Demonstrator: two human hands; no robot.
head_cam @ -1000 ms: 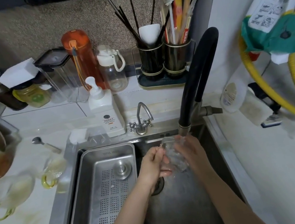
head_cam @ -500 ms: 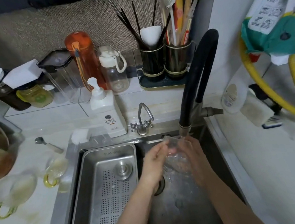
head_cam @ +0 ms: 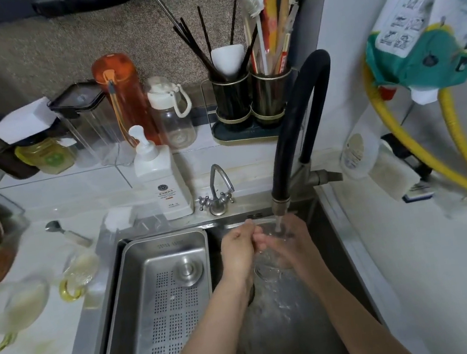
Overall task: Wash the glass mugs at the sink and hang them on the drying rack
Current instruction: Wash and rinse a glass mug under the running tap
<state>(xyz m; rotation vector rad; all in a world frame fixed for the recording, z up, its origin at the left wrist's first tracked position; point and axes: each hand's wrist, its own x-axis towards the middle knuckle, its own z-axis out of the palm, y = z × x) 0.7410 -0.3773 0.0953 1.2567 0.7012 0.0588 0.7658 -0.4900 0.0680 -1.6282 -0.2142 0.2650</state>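
A clear glass mug (head_cam: 270, 257) is held between both my hands over the sink (head_cam: 291, 318), under water running from the black faucet (head_cam: 294, 126). My left hand (head_cam: 238, 251) curls around its left side, fingers at the rim. My right hand (head_cam: 292, 243) wraps its right side and hides much of the glass. Two more glass mugs lie on the left counter, one with a yellow handle (head_cam: 79, 273) and one with a green handle (head_cam: 17, 312), both blurred. No drying rack is in view.
A steel drain tray (head_cam: 165, 300) fills the sink's left half. A soap pump bottle (head_cam: 162, 178), small tap (head_cam: 217, 191), spoon (head_cam: 67, 233), jars, bottles and utensil holders (head_cam: 251, 99) stand behind. A yellow hose (head_cam: 420, 150) runs along the right wall.
Both hands have shifted on the mug under the running water, and the mug has turned so its base points down toward me. The camera has tilted slightly down.
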